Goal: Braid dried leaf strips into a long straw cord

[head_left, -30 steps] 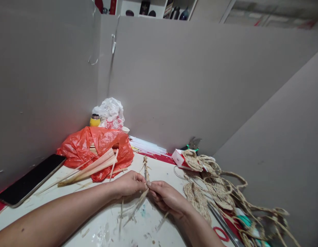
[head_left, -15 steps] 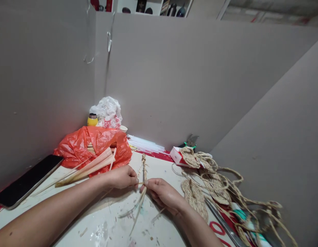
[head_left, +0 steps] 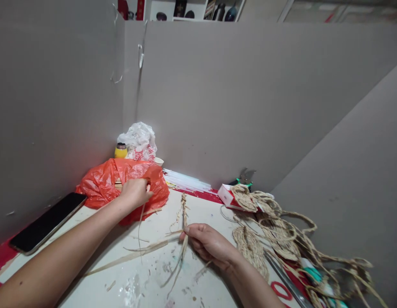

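A thin braid of dry, straw-coloured plant strips lies on the white tabletop, loose ends fanning toward me. My right hand pinches it between thumb and fingers just above those ends. At the red plastic bag, my left hand is curled over the opening; what its fingers grip is hidden. A narrow strip hangs below that hand. Another long, flat strip lies across the table between my arms.
Several coils of braided cord are heaped at the right, near a white-and-red box and pruning shears. White sticks lie along the back. A phone rests at the left. Grey partitions enclose the table.
My left hand has let go of the strip at the braid and moved up and left to the red bag. My right hand keeps its pinch. The view has shifted slightly.
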`<state>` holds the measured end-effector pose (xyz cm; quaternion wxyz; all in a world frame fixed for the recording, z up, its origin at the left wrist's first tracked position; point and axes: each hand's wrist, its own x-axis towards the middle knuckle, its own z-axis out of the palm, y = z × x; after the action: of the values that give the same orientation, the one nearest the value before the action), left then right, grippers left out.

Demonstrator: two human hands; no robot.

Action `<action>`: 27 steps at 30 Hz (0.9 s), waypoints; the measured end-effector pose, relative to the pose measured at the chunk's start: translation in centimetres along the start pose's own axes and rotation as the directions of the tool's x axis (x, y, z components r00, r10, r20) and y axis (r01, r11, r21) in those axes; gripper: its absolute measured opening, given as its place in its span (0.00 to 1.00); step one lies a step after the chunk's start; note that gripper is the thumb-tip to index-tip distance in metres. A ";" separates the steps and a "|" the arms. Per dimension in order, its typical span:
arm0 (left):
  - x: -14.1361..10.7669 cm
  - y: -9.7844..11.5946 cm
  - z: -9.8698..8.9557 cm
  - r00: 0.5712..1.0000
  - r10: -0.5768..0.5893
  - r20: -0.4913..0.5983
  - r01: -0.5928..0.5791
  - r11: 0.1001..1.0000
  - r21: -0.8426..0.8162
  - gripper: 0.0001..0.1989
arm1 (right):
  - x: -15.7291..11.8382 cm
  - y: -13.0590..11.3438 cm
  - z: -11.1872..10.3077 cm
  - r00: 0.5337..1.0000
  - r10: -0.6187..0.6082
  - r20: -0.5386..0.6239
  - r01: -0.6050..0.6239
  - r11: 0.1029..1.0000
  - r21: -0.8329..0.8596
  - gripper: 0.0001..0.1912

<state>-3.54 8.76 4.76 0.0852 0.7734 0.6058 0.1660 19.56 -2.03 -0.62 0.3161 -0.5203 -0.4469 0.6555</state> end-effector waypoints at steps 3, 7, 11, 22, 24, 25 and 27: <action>0.0 -0.5 0.3 0.999 -0.015 0.053 0.015 1.000 0.001 0.05 | 0.0 -0.1 -0.1 1.000 0.009 0.000 -0.009 1.000 -0.002 0.17; 0.2 -0.9 0.1 0.997 -0.007 0.081 0.008 1.000 -0.015 0.04 | 0.0 0.0 -0.2 1.000 0.004 0.018 -0.004 1.000 0.013 0.16; 0.3 -0.9 -0.3 0.996 -0.018 0.090 0.019 1.000 -0.006 0.04 | 0.0 -0.1 -0.2 1.000 -0.013 0.026 0.013 1.000 0.014 0.16; 0.4 -1.1 -1.7 0.994 -0.001 0.107 0.006 0.999 -0.051 0.05 | -0.1 -0.1 -0.4 0.998 -0.020 0.059 0.020 1.000 0.010 0.17; 0.6 -1.1 -2.6 0.998 0.018 0.064 -0.015 0.998 -0.054 0.07 | -0.1 -0.2 -0.5 0.998 -0.020 0.066 0.019 1.000 0.015 0.17; 0.5 -1.0 -2.9 0.998 0.027 0.050 -0.025 0.999 -0.048 0.08 | -0.1 -0.2 -0.5 0.997 -0.017 0.070 0.016 1.000 0.022 0.17; 0.1 -0.4 -3.0 0.998 0.035 0.054 -0.035 0.999 -0.007 0.08 | -0.1 -0.2 -0.6 0.997 -0.014 0.080 0.011 0.999 0.040 0.17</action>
<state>-5.01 8.80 7.46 0.1007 0.7878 0.5893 0.1484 20.13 -1.88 -0.39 0.3121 -0.4843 -0.4494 0.6827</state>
